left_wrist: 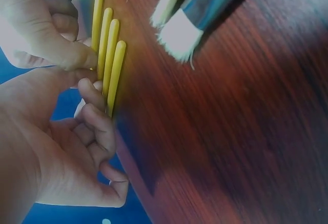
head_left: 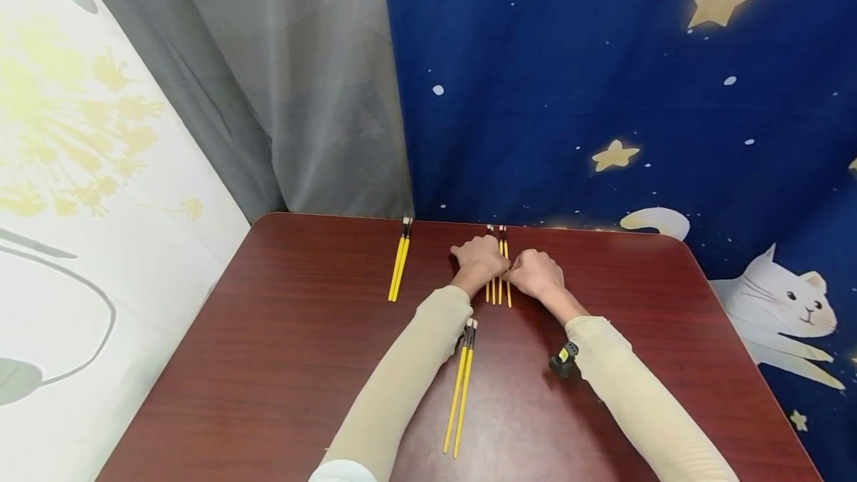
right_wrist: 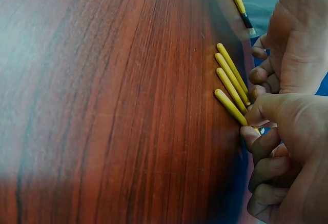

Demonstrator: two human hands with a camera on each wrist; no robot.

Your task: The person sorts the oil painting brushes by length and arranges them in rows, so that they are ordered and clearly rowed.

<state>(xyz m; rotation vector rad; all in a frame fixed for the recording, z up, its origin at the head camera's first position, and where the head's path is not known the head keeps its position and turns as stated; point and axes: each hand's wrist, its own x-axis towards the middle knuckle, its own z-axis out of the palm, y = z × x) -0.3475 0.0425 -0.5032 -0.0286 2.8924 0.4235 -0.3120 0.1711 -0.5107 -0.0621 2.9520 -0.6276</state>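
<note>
Several yellow-handled paintbrushes lie side by side near the table's far edge, bristles pointing away. My left hand reaches over this row from the left. Its thumb and curled fingers grip at the middle brushes, though the exact contact is partly hidden. From the right, my right hand pinches the rightmost brush between thumb and forefinger. Both hands nearly meet over the handles. In the left wrist view the rounded handle ends stick out past the fingers; the bristle ends are hidden there.
Another pair of paintbrushes lies to the left near the far edge. A further pair lies closer, beside the left forearm. The brown table ends at grey and blue curtains.
</note>
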